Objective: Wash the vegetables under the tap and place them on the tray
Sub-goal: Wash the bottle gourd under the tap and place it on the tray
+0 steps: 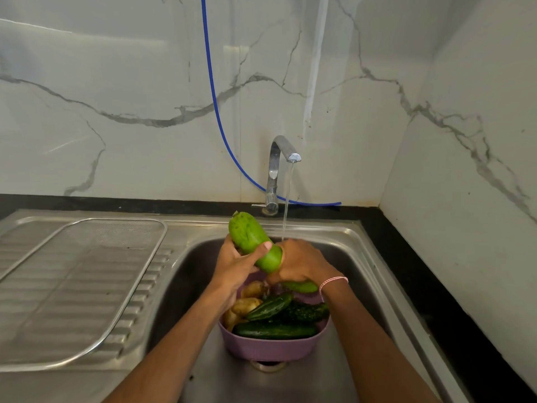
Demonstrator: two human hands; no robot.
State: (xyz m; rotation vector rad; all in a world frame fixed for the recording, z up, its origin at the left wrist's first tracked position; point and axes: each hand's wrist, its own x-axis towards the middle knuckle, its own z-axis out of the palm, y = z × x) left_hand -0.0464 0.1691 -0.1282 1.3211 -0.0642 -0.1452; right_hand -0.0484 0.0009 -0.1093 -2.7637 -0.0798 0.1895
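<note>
A long light-green gourd [250, 234] is held tilted over the sink, its thick end up and to the left. My left hand [235, 264] grips its middle. My right hand [302, 264] wraps its lower part, and the tip sticks out below the wrist. Water runs from the chrome tap [276, 167] and lands on my right hand. Underneath, a purple basket [267, 346] in the sink basin [186, 286] holds dark green cucumbers [274, 330] and potatoes [247, 305]. A steel mesh tray [84, 286] lies on the drainboard to the left.
A blue hose [215, 103] hangs down the marble wall and runs behind the tap. A black counter edge [436, 292] borders the sink on the right and back. The sink drain [268, 365] shows just in front of the basket.
</note>
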